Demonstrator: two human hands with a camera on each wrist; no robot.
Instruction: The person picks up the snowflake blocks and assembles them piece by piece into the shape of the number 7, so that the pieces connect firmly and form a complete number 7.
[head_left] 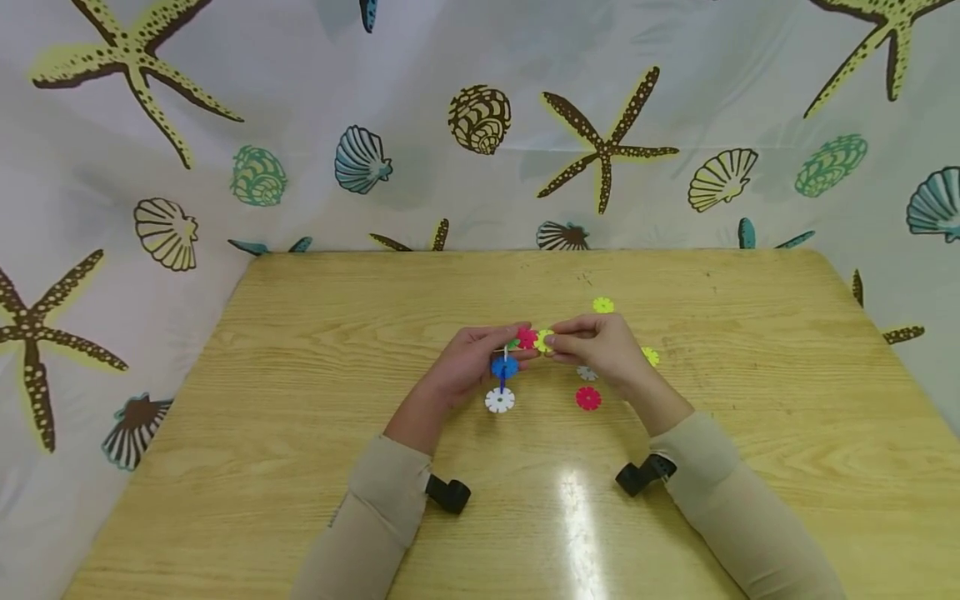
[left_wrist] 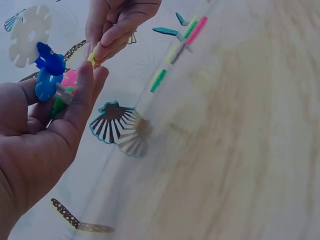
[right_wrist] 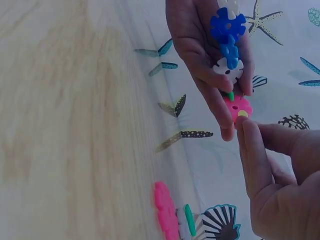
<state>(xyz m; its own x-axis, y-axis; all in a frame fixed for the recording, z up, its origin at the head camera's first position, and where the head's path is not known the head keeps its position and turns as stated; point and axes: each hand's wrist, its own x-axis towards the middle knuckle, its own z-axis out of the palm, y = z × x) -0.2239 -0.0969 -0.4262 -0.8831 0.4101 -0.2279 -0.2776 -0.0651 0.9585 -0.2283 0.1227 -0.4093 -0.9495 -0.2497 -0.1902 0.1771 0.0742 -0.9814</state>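
My left hand (head_left: 467, 365) grips a chain of notched plastic discs, slotted edge to edge. A white disc (head_left: 499, 401) hangs at the near end, followed by a dark blue disc (right_wrist: 228, 25), a lighter blue disc (head_left: 505, 367), another white disc (right_wrist: 227, 70), a mostly hidden green disc (left_wrist: 59, 106) and a pink disc (right_wrist: 237, 107). Thumb and fingertips of my right hand (head_left: 606, 348) pinch a yellow disc (head_left: 543, 341) right at the pink disc's edge. Fingers cover much of that joint.
Loose discs lie on the wooden table (head_left: 300, 350) around my right hand: a yellow disc (head_left: 603, 305) behind it, a second yellow one (head_left: 651, 357) by the wrist, a grey-white disc (head_left: 587, 373) and a pink-red disc (head_left: 588, 398) nearer. A patterned cloth (head_left: 420, 50) hangs behind the table.
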